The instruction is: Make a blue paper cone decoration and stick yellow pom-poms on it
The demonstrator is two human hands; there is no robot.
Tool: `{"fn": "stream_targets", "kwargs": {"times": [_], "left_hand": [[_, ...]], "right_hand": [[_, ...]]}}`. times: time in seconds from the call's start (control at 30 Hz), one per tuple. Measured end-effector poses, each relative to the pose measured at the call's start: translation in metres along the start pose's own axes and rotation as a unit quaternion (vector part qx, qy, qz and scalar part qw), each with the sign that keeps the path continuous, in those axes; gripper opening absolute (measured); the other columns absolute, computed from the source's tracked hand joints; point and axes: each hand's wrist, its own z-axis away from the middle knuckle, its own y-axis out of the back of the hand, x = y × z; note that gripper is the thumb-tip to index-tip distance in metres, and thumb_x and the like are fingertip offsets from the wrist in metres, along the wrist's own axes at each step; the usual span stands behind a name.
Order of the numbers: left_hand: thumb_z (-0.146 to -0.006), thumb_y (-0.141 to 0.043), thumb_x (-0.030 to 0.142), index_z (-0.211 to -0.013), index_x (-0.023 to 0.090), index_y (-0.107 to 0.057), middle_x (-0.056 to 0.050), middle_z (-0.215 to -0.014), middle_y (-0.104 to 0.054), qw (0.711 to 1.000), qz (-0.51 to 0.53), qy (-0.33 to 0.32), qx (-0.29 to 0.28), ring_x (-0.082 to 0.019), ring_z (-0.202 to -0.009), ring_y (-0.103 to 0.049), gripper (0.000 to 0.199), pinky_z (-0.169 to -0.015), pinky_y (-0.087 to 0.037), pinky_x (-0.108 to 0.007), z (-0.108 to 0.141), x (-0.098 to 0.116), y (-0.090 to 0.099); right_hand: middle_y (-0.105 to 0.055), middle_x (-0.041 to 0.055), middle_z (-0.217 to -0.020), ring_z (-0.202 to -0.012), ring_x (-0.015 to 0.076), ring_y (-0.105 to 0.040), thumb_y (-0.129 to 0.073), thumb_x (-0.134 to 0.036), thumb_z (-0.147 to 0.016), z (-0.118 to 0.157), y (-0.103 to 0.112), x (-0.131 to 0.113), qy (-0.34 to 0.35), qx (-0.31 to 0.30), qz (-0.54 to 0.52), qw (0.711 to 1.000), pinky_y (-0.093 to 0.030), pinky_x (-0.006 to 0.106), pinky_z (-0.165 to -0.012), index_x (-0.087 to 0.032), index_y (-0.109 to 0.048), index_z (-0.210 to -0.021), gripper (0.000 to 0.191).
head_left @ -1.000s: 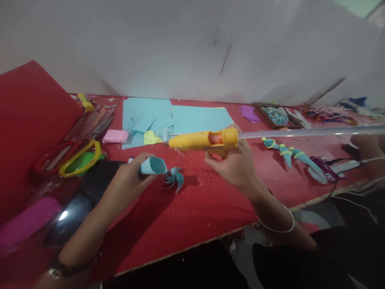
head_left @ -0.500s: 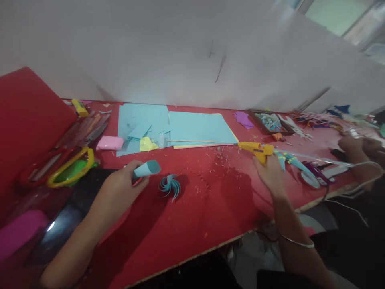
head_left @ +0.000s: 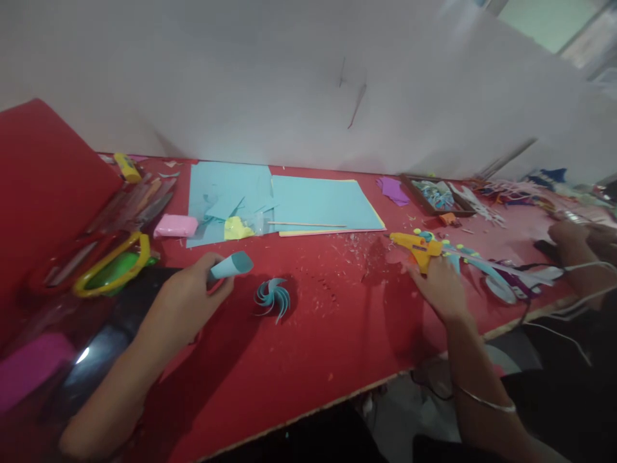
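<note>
Tabletop (head_left: 299, 350), red, strewn with bits.
Blue sheets, two lots: one (head_left: 226, 180) at left under offcuts, one stack (head_left: 322, 196) beside it at right, yellow and pink edges showing beneath.
Tray (head_left: 417, 196), dark-rimmed, at the far right side, filled with scraps.
Hands, a pair, well apart. Left hand (head_left: 186, 292): closed around a paper tube, over the table's left half. Right hand (head_left: 443, 289): wrapped around the grip of a glue gun, at the table's right.
Glue gun (head_left: 409, 242), yellow, nozzle pointing left, near the blue stack's corner, well apart from the tube.
Paper tube (head_left: 230, 266), light blue, one, open end facing right. Condition: rolled; whether its seam is glued cannot be told.
Curled paper piece (head_left: 272, 297), blue, one, lying on the table just right of the tube. Condition: strips cut and curled; not joined to the tube. By judgement, the shaping is done and any joining remains.
Stick (head_left: 307, 224), thin, one, along the stack's near edge; unused.
</note>
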Motion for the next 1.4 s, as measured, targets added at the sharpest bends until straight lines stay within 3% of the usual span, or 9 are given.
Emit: {"fn": "stream_targets", "kwargs": {"times": [0.17, 0.3, 0.37, 0.43, 0.57, 0.67, 0.8, 1.03, 1.4], "left_hand": [[-0.077, -0.046, 0.031, -0.08, 0.021, -0.048, 0.005, -0.051, -0.047, 1.0, -0.008, -0.01, 0.02, -0.014, -0.045, -0.048, 0.012, -0.046, -0.03, -0.021, -0.001, 0.0, -0.003], [-0.078, -0.046, 0.032, -0.095, 0.019, -0.05, 0.005, -0.053, -0.047, 1.0, -0.016, 0.011, 0.011, -0.014, -0.047, -0.048, 0.022, -0.048, -0.03, -0.021, -0.002, 0.001, -0.002], [-0.078, -0.046, 0.032, -0.101, 0.018, -0.049, 0.004, -0.056, -0.048, 1.0, -0.018, 0.021, 0.009, -0.015, -0.049, -0.049, 0.027, -0.049, -0.032, -0.022, -0.002, 0.002, -0.002], [-0.078, -0.046, 0.032, -0.104, 0.016, -0.048, 0.002, -0.059, -0.051, 0.999, -0.017, 0.026, 0.006, -0.016, -0.052, -0.051, 0.03, -0.05, -0.033, -0.022, -0.002, 0.002, -0.002], [-0.079, -0.045, 0.031, -0.105, 0.015, -0.046, -0.002, -0.069, -0.058, 1.0, -0.002, 0.021, -0.004, -0.019, -0.06, -0.057, 0.031, -0.054, -0.037, -0.024, -0.001, 0.002, -0.004], [-0.08, -0.043, 0.033, -0.105, 0.016, -0.046, -0.004, -0.072, -0.061, 1.0, 0.007, 0.022, -0.012, -0.02, -0.062, -0.059, 0.031, -0.056, -0.04, -0.026, -0.001, 0.0, -0.007], [-0.079, -0.041, 0.032, -0.106, 0.014, -0.047, -0.009, -0.082, -0.064, 1.0, -0.003, -0.005, 0.0, -0.023, -0.071, -0.062, 0.033, -0.062, -0.046, -0.031, -0.004, -0.008, -0.017], [-0.084, -0.027, 0.021, -0.115, 0.006, -0.045, -0.02, -0.107, -0.059, 0.984, -0.065, -0.139, 0.086, -0.028, -0.099, -0.057, 0.039, -0.084, -0.045, -0.042, -0.006, -0.028, -0.04], [-0.083, -0.035, 0.019, -0.113, 0.007, -0.046, -0.017, -0.096, -0.059, 0.959, -0.171, -0.203, 0.103, -0.029, -0.088, -0.057, 0.034, -0.081, -0.046, -0.044, -0.001, -0.021, -0.046]], "right_hand": [[-0.057, 0.0245, -0.097, -0.096, 0.0381, -0.052, -0.051, -0.027, -0.077, 0.023, 0.041, -0.014, -0.008, -0.035, 0.121, 0.992, -0.044, 0.04, -0.066, -0.002, -0.057, -0.097, 0.033], [-0.062, 0.0157, -0.096, -0.088, 0.0272, -0.059, -0.051, -0.028, -0.078, 0.037, 0.066, -0.053, 0.163, -0.077, -0.063, 0.982, -0.046, 0.036, -0.07, -0.012, -0.059, -0.1, 0.028], [-0.062, 0.0088, -0.098, -0.077, 0.0171, -0.059, -0.048, -0.03, -0.082, 0.042, 0.076, -0.083, 0.304, -0.123, -0.23, 0.916, -0.046, 0.03, -0.07, -0.017, -0.056, -0.107, 0.029], [-0.062, 0.0041, -0.093, -0.067, 0.0111, -0.056, -0.048, -0.031, -0.084, 0.045, 0.085, -0.114, 0.378, -0.153, -0.326, 0.853, -0.045, 0.025, -0.064, -0.02, -0.055, -0.108, 0.027], [-0.06, 0.0041, -0.089, -0.074, 0.01, -0.055, -0.046, -0.027, -0.087, 0.046, 0.091, -0.164, 0.45, -0.128, -0.415, 0.78, -0.043, 0.021, -0.066, -0.016, -0.059, -0.1, 0.021], [-0.059, 0.0048, -0.09, -0.08, 0.0116, -0.056, -0.045, -0.025, -0.088, 0.042, 0.085, -0.183, 0.499, -0.139, -0.393, 0.76, -0.043, 0.023, -0.07, -0.017, -0.062, -0.098, 0.022], [-0.059, 0.0063, -0.091, -0.083, 0.013, -0.056, -0.041, -0.023, -0.09, 0.039, 0.076, -0.188, 0.537, -0.146, -0.341, 0.758, -0.044, 0.024, -0.071, -0.017, -0.064, -0.098, 0.025], [-0.059, 0.0069, -0.094, -0.082, 0.0123, -0.055, -0.038, -0.026, -0.091, 0.042, 0.071, -0.186, 0.576, -0.111, -0.331, 0.739, -0.046, 0.024, -0.072, -0.017, -0.06, -0.109, 0.03], [-0.064, 0.0075, -0.097, -0.088, 0.0129, -0.058, -0.043, -0.02, -0.089, 0.045, 0.056, -0.185, 0.567, -0.08, -0.398, 0.717, -0.048, 0.025, -0.079, -0.014, -0.064, -0.097, 0.023]]}}
